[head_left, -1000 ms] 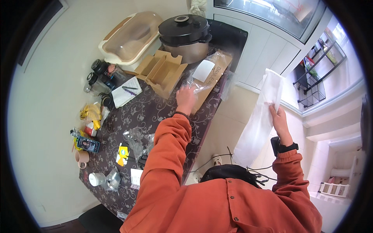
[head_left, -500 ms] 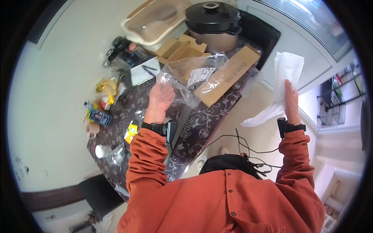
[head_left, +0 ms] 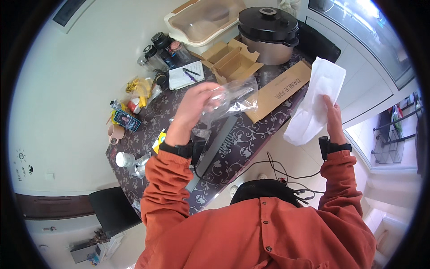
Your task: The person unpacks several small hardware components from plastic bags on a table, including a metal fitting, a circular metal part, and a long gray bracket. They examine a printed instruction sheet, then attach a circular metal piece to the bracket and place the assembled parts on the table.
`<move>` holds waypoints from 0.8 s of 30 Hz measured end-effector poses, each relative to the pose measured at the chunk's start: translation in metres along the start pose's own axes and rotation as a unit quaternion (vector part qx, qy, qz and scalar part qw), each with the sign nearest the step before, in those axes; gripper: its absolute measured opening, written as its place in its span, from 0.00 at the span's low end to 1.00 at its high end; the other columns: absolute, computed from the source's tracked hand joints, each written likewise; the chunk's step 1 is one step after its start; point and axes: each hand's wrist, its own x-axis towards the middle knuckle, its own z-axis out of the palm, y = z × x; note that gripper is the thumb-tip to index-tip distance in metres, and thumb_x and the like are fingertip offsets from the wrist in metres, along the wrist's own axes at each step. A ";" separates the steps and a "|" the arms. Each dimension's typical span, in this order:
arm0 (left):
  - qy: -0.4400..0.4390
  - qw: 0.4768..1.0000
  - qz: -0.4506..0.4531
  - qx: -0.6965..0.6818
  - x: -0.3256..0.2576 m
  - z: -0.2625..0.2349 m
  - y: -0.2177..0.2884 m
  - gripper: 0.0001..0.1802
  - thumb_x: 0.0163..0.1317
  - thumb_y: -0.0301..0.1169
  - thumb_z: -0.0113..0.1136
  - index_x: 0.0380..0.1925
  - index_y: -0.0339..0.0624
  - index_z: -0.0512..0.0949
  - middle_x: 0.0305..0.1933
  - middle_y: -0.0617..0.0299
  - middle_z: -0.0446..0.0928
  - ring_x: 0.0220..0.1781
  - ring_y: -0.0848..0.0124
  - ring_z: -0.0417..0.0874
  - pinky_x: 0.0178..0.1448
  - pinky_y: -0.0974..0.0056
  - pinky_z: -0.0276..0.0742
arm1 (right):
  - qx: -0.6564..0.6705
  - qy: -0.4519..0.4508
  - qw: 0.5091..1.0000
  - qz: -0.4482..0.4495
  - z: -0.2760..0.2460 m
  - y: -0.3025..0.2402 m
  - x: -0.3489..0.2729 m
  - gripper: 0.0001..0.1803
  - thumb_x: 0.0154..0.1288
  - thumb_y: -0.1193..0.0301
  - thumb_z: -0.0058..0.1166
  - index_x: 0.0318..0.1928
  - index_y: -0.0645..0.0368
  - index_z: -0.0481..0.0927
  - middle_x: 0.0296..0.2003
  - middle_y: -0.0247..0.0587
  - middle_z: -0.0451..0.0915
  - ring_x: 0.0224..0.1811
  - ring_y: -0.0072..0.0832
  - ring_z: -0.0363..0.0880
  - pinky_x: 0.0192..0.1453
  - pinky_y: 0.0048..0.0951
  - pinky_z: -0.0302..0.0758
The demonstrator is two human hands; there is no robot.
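My left hand (head_left: 193,109) is raised over the dark patterned table (head_left: 251,139) and grips a crumpled clear plastic bag (head_left: 230,99). My right hand (head_left: 333,120) is out to the right, off the table's edge, holding a white plastic bag (head_left: 315,101) that hangs open-topped against my palm. Both arms wear orange sleeves, and a dark watch sits on each wrist. A flat brown cardboard piece (head_left: 280,89) lies on the table between the two hands.
An open cardboard box (head_left: 230,62), a black-lidded brown cooker (head_left: 268,33) and a beige lidded tub (head_left: 204,20) stand at the table's far end. Jars, a notepad with pens, a phone (head_left: 126,120), a mug (head_left: 115,133) and a long grey bar (head_left: 215,150) clutter the table. Black cables hang near my chest.
My left hand has lifted the clear bag off the table and drawn it toward me. The right hand keeps the white bag, now held a little lower and nearer the table.
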 end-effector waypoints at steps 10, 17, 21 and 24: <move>0.028 0.884 0.458 0.085 0.076 0.105 0.002 0.15 0.58 0.17 0.47 0.36 0.40 0.82 0.49 0.52 0.80 0.61 0.61 0.74 0.65 0.63 0.65 | -0.030 0.083 0.996 -0.031 -0.069 -0.006 -0.043 0.18 0.63 0.64 0.60 0.46 0.67 0.81 0.36 0.37 0.83 0.34 0.21 0.80 0.39 0.22 0.75; 0.061 0.750 0.301 0.585 0.086 0.133 -0.073 0.23 0.55 0.36 0.64 0.52 0.44 0.76 0.57 0.51 0.75 0.63 0.52 0.70 0.67 0.55 0.63 | -0.029 0.037 0.998 -0.048 -0.061 -0.009 -0.070 0.16 0.58 0.68 0.65 0.44 0.65 0.82 0.36 0.36 0.83 0.36 0.20 0.79 0.42 0.22 0.74; 0.017 0.830 0.427 0.360 0.066 0.152 -0.038 0.31 0.52 0.43 0.68 0.55 0.44 0.74 0.60 0.51 0.72 0.61 0.54 0.72 0.65 0.56 0.65 | -0.026 -0.049 0.998 -0.019 -0.035 -0.014 -0.077 0.17 0.57 0.70 0.66 0.46 0.63 0.81 0.38 0.35 0.83 0.39 0.21 0.79 0.46 0.24 0.74; -0.011 0.875 0.403 0.269 0.044 0.166 -0.014 0.31 0.52 0.45 0.69 0.54 0.42 0.75 0.61 0.52 0.73 0.61 0.59 0.73 0.62 0.59 0.68 | -0.039 -0.121 0.991 -0.046 -0.012 -0.017 -0.082 0.18 0.57 0.71 0.65 0.48 0.64 0.79 0.40 0.34 0.82 0.41 0.23 0.79 0.48 0.26 0.74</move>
